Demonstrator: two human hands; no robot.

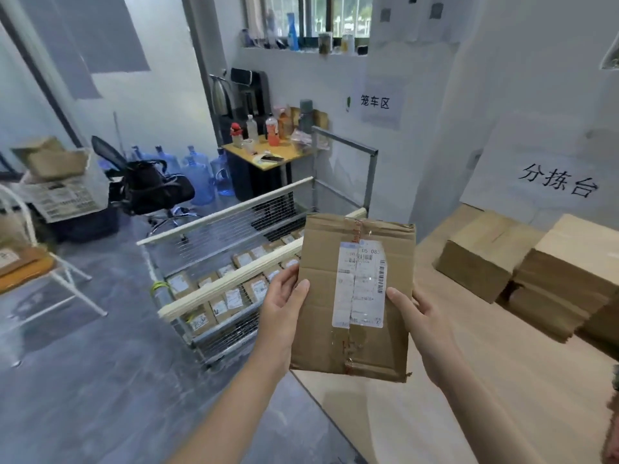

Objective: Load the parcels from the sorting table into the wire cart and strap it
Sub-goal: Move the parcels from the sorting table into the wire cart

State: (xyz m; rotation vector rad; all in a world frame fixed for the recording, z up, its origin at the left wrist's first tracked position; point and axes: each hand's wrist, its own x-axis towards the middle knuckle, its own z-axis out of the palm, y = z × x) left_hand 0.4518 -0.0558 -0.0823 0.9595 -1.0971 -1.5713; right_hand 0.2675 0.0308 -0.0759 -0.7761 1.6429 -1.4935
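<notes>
Single head-worn wide-angle view, facing forward and down. The left hand [284,306] and right hand [422,326], gripping a parcel [318,329], appear at close range in lower centre, forearms entering from the bottom edge. Beneath them lies a corner of the tabletop [435,413], which extends to the frame's right edge; the wire cart [221,213] stands just beyond its left edge.

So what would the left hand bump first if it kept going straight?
Likely the cream rail of the wire cart, just past the left hand gripping the parcel; depth is unclear.
</notes>
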